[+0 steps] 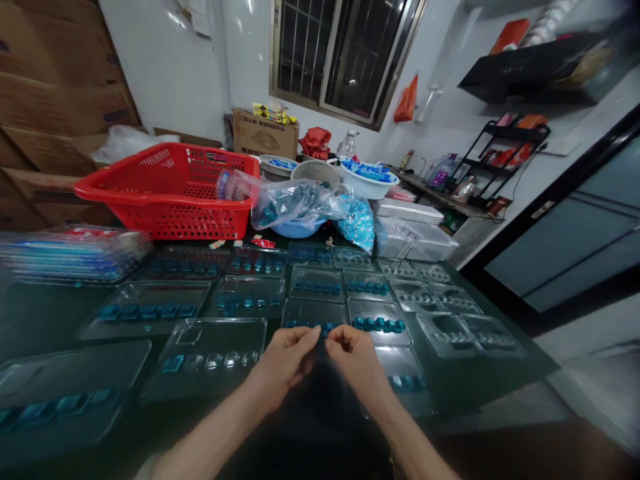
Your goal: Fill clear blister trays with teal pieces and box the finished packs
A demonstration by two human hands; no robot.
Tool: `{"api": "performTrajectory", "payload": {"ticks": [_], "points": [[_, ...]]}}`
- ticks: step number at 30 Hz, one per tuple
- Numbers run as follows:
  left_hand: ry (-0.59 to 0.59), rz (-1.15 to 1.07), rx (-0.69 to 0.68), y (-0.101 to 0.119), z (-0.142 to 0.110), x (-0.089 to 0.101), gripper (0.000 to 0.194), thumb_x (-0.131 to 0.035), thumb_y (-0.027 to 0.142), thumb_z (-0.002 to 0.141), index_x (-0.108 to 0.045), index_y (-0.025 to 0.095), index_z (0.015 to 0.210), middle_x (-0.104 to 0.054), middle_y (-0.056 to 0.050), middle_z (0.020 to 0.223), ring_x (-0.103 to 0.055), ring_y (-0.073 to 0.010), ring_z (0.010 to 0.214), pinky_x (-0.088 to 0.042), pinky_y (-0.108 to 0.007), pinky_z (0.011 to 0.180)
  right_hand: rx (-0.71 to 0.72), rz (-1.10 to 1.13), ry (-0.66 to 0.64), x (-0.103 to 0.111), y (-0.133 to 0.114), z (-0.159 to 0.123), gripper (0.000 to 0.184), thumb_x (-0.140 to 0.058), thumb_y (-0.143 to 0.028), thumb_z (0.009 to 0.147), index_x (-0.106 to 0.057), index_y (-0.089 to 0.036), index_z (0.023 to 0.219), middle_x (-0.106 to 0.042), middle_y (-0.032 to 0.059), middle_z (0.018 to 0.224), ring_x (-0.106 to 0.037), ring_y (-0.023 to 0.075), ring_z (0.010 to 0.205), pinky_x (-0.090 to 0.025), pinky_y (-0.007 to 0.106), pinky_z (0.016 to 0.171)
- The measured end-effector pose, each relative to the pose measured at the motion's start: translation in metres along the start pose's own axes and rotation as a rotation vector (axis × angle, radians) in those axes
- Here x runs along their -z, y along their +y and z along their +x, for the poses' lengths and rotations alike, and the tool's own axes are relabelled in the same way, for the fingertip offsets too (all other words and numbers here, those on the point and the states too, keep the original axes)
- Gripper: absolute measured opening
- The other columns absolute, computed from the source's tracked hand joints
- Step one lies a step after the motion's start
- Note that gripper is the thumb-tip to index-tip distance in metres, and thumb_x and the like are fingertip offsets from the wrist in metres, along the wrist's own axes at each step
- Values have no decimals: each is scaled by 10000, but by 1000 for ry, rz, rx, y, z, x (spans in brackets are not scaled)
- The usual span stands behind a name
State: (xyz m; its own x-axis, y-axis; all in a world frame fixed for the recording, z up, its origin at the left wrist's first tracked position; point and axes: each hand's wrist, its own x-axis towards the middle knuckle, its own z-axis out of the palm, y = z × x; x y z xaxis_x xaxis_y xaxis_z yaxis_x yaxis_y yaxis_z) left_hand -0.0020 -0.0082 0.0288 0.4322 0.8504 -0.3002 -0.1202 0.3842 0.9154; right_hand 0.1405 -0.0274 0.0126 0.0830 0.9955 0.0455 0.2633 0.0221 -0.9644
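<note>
Working closely at a tray [315, 309]

Left hand [291, 353] and right hand [354, 352] are pinched narrow at lower centre; whether either holds anything, I cannot tell. Blue pieces [327, 328] sit in the tray beside the fingertips. A light, steady touch should avoid nudging them.

Teal pieces [379, 325], clear trays [225, 337], dark green table [475, 380].
Basket [180, 217] red, hole-patterned sides; bag [357, 223] speckled turquoise and white; basin [370, 190] white, contents blue; cartons [55, 53] brown; door frame [520, 230] black.
</note>
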Motion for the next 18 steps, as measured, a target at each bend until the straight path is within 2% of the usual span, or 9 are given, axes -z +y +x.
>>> {"api": "performTrajectory", "payload": {"ticks": [3,7,10,15,17,18], "points": [[17,-77,88,-1,0,8,362,-628,469,710,-504,134,647,-406,22,522,-358,-63,405,-93,-169,335,14,-17,-42,0,-2,0,133,-547,-267,727,-558,-162,647,-486,-43,576,-425,82,540,-330,200,510],[-135,-300,197,-2,-5,20,301,-672,387,694,-539,118,709,-425,5,576,-385,-60,441,-98,-152,339,-6,30,-133,-5,-8,0,109,-548,-245,715,-543,-166,641,-449,-55,554,-388,71,514,-298,192,484],[-178,-390,211,-2,-10,25,248,-695,301,685,-548,109,740,-434,-9,645,-409,-57,475,-111,-137,339,-79,86,-182,-8,-10,1,87,-545,-221,699,-532,-170,631,-407,-73,515,-331,52,464,-249,180,439],[-145,-518,213,0,-12,23,189,-688,214,689,-544,93,709,-396,-3,627,-387,-51,479,-142,-124,332,-233,314,-294,-10,-7,1,109,-540,-241,697,-480,-185,625,-303,-105,432,-224,42,373,-185,179,367],[-107,-567,220,2,-10,22,176,-676,205,702,-545,88,703,-399,-4,630,-377,-46,478,-153,-121,332,-208,310,-283,-9,-9,0,120,-548,-263,713,-483,-186,648,-329,-98,453,-246,44,380,-205,177,365],[-87,-579,224,3,-8,21,171,-669,206,711,-546,88,707,-405,-5,636,-375,-45,476,-155,-121,331,-152,255,-244,-9,-10,-1,107,-556,-272,724,-506,-183,690,-377,-85,490,-296,49,402,-242,176,381]]}}
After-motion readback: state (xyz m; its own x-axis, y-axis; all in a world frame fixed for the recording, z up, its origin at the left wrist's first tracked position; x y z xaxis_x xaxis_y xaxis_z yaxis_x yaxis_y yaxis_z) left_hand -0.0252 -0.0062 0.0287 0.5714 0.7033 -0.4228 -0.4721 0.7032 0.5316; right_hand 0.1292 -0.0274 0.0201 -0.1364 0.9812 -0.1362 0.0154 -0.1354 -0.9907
